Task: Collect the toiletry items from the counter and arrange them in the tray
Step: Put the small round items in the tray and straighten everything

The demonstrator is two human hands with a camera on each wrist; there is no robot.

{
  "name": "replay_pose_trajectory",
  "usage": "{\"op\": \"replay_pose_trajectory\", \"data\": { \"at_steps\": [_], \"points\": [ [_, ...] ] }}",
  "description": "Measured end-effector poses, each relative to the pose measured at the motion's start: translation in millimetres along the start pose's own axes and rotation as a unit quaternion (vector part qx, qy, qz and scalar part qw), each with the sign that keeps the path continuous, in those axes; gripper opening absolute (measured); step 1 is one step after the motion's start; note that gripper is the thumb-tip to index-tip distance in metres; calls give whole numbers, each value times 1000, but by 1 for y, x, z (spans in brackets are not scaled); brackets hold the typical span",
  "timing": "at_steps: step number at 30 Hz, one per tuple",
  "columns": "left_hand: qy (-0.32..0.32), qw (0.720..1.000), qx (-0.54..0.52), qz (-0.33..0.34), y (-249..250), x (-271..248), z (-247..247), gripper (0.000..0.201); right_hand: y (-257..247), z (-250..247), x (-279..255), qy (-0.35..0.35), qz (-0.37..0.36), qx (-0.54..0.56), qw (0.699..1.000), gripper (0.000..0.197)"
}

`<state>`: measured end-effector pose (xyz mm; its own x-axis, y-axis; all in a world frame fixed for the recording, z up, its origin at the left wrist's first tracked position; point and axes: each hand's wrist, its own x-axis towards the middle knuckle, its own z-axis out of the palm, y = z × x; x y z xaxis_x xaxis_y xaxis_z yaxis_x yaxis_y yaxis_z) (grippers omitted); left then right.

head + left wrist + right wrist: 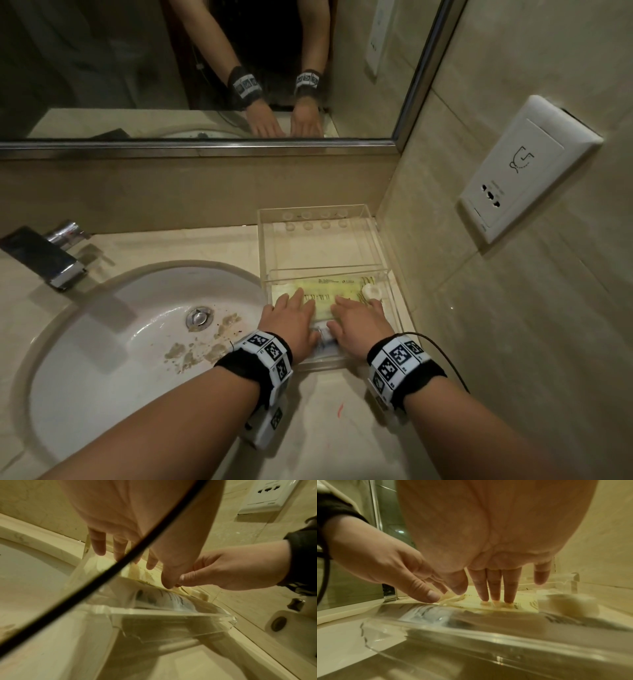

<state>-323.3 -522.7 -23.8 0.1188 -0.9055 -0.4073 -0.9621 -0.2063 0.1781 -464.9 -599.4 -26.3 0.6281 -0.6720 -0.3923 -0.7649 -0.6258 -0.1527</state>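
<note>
Both hands lie flat with straight fingers, the left hand (291, 317) and right hand (356, 320) pressing a yellow packet (329, 297) in the near part of the clear acrylic tray (380, 246). A small white cap-like item (371, 292), hard to identify, sits at the packet's right end, and the sink (102, 342) lies left.

Dim, warm yellowish light all round in the head view, darkest in the mirror (102, 51) at 11 o'clock, with straight lines bowing toward the edges and a bright glint on the chrome tap (65, 270) at 9 o'clock. Both wrist views are soft and smeared: the clear tray (488, 635) wall close to the lens is a blur of pale glare. A black cable (96, 586) cuts across the left wrist view, out of focus.
</note>
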Motion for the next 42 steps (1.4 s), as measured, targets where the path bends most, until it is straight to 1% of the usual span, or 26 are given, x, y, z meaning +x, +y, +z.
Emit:
{"op": "replay_pose_trajectory", "data": {
  "at_steps": [2,4,6,7,10,12,14,16,19,21,25,29,34,38,39,40,42],
  "points": [
    [6,1000,-1,-2,-1,0,1,66,2,0,0,-1,9,-11,1000,39],
    [10,1000,-1,-9,-3,0,1,65,-1,-1,2,19,17,-14,1000,40],
    [6,1000,3,-13,-5,0,1,65,-8,-2,5,45,9,6,999,47],
    [5,1000,7,-14,-5,0,0,64,-12,-2,7,45,-1,19,999,51],
    [19,1000,14,-17,-4,0,0,61,-18,1,15,-4,-8,27,1000,58],
    [57,998,29,-3,0,-4,-1,54,-17,3,20,-30,4,27,999,58],
    [84,995,49,23,5,-6,0,48,-17,3,22,-34,10,31,999,57],
    [72,995,56,32,6,-6,2,49,-17,2,22,-28,8,34,999,57],
    [22,998,55,10,0,-1,6,53,-15,3,18,-16,1,28,999,58],
    [1,999,54,6,-3,2,8,55,-13,2,16,-14,-5,27,1000,58],
    [-1,999,53,9,-3,3,7,56,-8,-3,23,24,-14,37,999,54],
    [-8,998,57,-7,-1,2,9,58,-7,-2,32,-4,-2,38,999,54],
    [-32,998,57,-13,-2,1,8,60,-6,1,25,42,-26,29,998,52],
    [-30,998,53,-6,-2,3,8,63,-3,-2,17,35,-40,34,998,52],
    [-23,999,48,-1,0,4,7,64,-1,-3,15,46,-40,36,997,50],
    [-19,999,42,4,1,5,6,64,2,-4,14,70,-30,42,996,48],
    [-18,999,34,8,5,6,1,65,13,-7,13,127,38,58,989,42]
  ]
}}
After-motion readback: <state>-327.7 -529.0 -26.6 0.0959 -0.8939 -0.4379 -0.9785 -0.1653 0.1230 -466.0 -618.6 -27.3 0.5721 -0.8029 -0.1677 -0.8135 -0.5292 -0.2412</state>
